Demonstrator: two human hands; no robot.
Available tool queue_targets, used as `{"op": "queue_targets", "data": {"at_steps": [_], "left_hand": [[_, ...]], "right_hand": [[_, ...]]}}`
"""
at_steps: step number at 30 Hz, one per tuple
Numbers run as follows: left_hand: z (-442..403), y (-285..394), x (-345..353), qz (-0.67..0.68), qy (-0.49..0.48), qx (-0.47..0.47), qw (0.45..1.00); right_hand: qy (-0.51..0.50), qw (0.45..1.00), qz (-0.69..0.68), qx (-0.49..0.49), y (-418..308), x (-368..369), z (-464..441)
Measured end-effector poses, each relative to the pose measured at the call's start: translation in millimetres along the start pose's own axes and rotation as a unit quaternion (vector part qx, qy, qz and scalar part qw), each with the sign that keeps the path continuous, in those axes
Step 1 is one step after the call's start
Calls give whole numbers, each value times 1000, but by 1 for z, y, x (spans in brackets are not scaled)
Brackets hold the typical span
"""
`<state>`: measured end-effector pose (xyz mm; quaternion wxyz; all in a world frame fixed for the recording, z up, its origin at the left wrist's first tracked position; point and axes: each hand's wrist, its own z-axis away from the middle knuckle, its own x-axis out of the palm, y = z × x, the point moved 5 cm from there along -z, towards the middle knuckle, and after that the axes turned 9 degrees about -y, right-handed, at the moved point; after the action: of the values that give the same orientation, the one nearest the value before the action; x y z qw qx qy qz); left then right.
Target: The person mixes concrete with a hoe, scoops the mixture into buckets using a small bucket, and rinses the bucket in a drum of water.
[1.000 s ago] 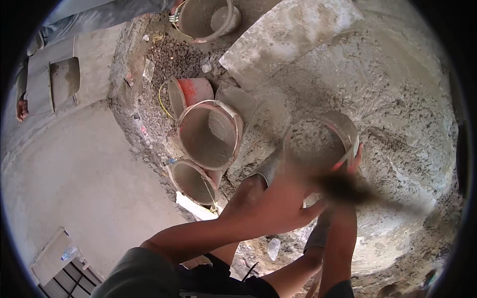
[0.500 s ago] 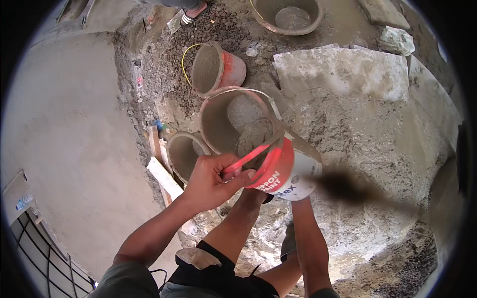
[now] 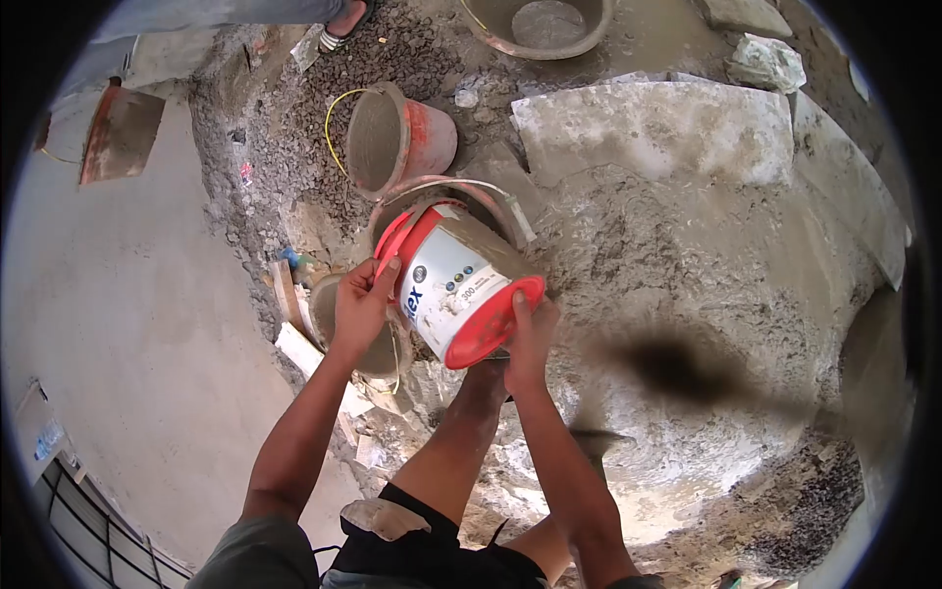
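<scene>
A white paint bucket with red rim and red base (image 3: 446, 280) is tipped over a larger bucket (image 3: 481, 201), its mouth pointing up and left. My left hand (image 3: 363, 309) is closed on its rim and handle. My right hand (image 3: 531, 339) grips the red base, thumb on the bottom. The tipped bucket hides its contents and most of the larger bucket's inside. Just below my left hand stands a smaller mud-coated bucket (image 3: 358, 329). Another red-and-grey bucket with a yellow handle (image 3: 427, 142) leans above the larger one.
Wet mortar (image 3: 687, 265) covers the ground at right, beside a pale slab (image 3: 657, 128). A wide basin (image 3: 549, 25) stands at the top. Another person's sandalled foot (image 3: 345, 22) rests on gravel (image 3: 392, 49). A bucket (image 3: 123, 133) is at upper left. A dark smudge blurs the right side.
The paint bucket has gone from upright, through a tilt, to tipped over the larger bucket. My left hand has moved to its rim and handle; my right hand now shows on its base.
</scene>
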<state>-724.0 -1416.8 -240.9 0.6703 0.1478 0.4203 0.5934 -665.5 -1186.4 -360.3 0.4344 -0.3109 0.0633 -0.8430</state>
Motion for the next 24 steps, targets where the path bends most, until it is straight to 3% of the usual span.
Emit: {"op": "queue_targets", "data": {"at_steps": [4,6,8,10,12,15,17,19,20,21,22,24], "left_hand": [[-4,-11,-24,78,87,-6,993],[-3,-14,-49,92,34,-11,995],[-1,-31,-84,93,-59,61,992],[18,-28,-80,119,-160,13,980],[38,6,-25,28,-220,56,973],[67,41,96,5,-221,-30,975],[119,51,234,13,-182,-17,983],[121,-2,291,15,-299,-128,946],[139,-23,342,-9,-345,-126,930],[156,-52,386,-20,-347,-160,924],[178,-77,435,-46,-390,-166,905],[222,-137,523,-93,-432,-154,884]], "right_hand": [[-7,954,271,-130,-44,43,62],[-5,937,305,-169,-67,54,89],[-1,926,278,-254,-75,52,108],[16,917,249,-312,-83,31,126],[43,919,213,-329,-96,-14,146],[130,912,195,-336,-112,-120,181],[194,889,164,-381,-95,-202,191],[210,925,96,-303,-59,-294,199],[211,931,-8,-297,-32,-343,199],[278,917,66,-279,-22,-396,215],[320,917,17,-240,1,-449,228],[322,912,-168,-192,66,-563,242]]}}
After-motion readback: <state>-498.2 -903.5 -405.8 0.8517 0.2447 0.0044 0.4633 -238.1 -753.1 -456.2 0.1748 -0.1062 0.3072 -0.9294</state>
